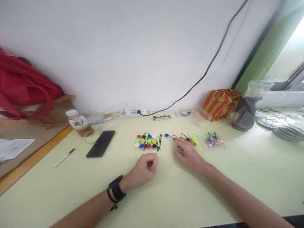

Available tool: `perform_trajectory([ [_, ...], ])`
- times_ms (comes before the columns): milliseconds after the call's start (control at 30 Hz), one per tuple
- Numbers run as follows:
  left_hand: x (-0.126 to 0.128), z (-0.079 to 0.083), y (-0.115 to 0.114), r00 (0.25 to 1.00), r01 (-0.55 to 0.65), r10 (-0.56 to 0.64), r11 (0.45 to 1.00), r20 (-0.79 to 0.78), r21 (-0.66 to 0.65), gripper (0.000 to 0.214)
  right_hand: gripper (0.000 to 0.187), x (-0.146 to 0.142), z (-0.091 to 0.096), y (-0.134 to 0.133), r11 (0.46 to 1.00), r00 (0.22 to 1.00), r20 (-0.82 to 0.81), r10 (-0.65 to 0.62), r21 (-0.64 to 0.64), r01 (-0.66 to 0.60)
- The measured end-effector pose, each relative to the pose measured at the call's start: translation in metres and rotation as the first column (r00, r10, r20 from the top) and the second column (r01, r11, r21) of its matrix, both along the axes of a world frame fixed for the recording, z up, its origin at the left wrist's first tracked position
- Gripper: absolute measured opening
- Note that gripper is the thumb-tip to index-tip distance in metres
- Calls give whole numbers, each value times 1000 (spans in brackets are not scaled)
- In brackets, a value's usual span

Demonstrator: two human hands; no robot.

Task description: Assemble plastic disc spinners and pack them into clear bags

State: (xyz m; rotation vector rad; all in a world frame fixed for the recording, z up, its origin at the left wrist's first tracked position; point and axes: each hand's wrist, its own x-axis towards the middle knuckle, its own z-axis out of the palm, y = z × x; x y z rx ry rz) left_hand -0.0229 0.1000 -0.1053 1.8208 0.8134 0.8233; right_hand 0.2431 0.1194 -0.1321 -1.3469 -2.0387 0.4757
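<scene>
My left hand (144,167) rests on the pale yellow table (166,196) as a loose fist, just in front of a small grid of coloured round pieces with sticks (148,141). Whether anything sits inside the fist is hidden. A black band is on that wrist. My right hand (188,153) lies flat with fingers stretched toward loose coloured sticks (187,138), its fingertips touching a blue-headed stick (169,136). A clear bag of more sticks (212,140) lies to the right of that hand.
A black phone (101,143) with a cable, a drink bottle (79,123), a white pen (64,157), glasses (161,117) and a power strip (133,111) sit toward the back and left. A striped bag (220,104), a dark bag (245,112) and stacked plates (287,131) stand on the right.
</scene>
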Motion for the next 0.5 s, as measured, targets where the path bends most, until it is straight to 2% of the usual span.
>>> perform_trajectory([
  [167, 0, -2, 1, 996, 47, -45, 998, 76, -30, 16, 42, -3, 2, 1, 999, 999, -38, -24, 26, 25],
  [267, 0, -1, 0, 997, 47, -44, 998, 61, -36, 15, 20, -4, 10, -1, 999, 998, -60, -21, 36, 23],
  [300, 0, 0, -1, 998, 42, -40, 999, 40, -33, 17, 20, -4, 14, -2, 999, 998, -52, -22, 45, 24],
  [400, 0, 3, -2, 999, 9, -9, 1000, -30, -1, 25, 42, -4, 23, -6, 996, 998, -26, -51, 67, 53],
  [500, 2, 6, -5, 995, -46, 51, 997, -91, 59, 27, 50, -5, 27, -12, 1000, 999, -29, -26, 7, 26],
])
